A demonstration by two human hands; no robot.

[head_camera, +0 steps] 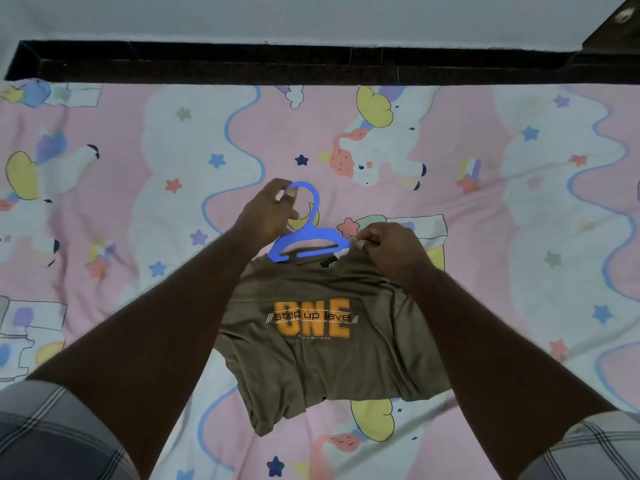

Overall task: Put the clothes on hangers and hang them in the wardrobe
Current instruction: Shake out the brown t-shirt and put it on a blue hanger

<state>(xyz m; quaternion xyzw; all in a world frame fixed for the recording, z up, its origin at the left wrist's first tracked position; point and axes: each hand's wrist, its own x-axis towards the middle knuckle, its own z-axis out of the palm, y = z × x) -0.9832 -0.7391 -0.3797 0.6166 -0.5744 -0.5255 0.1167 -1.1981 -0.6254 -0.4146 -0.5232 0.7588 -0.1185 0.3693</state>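
A brown T-shirt [322,358] with an orange "ONE" print lies flat on the bed, collar pointing away from me. A blue plastic hanger [308,242] lies at its collar, its lower bar partly inside the neck opening. My left hand [270,213] grips the hanger's hook. My right hand [388,247] pinches the shirt's collar at the hanger's right end. The wardrobe is not in view.
The bed is covered by a pink and white unicorn-print sheet [502,202] that fills most of the view. A dark bed frame edge [277,64] runs along the far side, against a pale wall. A dark piece of furniture [620,26] shows at the top right corner.
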